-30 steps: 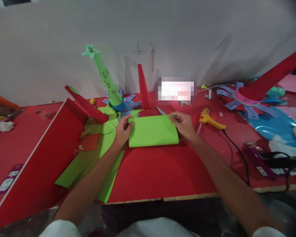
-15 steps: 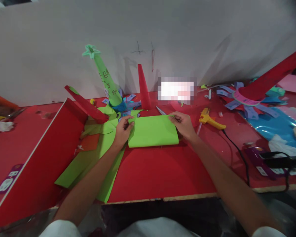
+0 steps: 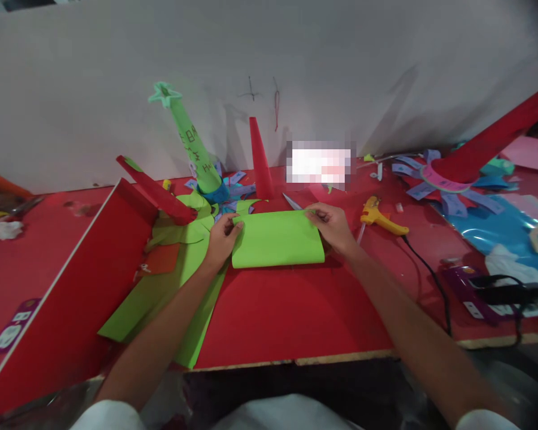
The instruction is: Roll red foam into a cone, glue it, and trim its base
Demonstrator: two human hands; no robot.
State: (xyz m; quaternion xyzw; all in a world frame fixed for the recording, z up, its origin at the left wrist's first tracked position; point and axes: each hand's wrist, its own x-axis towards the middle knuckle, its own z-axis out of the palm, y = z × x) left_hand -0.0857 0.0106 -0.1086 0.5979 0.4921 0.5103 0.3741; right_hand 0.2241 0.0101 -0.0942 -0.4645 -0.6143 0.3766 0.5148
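Note:
A bright green sheet of paper point(image 3: 278, 240), bent over so its near edge forms a rounded fold, is held above the red tabletop point(image 3: 291, 322). My left hand point(image 3: 224, 237) pinches its upper left corner between thumb and fingers. At the upper right corner my right hand point(image 3: 332, 224) grips it the same way. The pointed tip of a metal blade point(image 3: 290, 202) shows just beyond the sheet's far edge. More green paper point(image 3: 204, 325) lies under and beside my left forearm.
A yellow glue gun point(image 3: 381, 218) with a black cord lies right of my right hand. Red cones point(image 3: 260, 161) and a green cone with a star point(image 3: 197, 149) stand behind. A red panel point(image 3: 72, 286) leans at left; a purple box point(image 3: 468, 292) lies at right.
My hands and the folded green sheet are almost still. The whole view has shifted very slightly.

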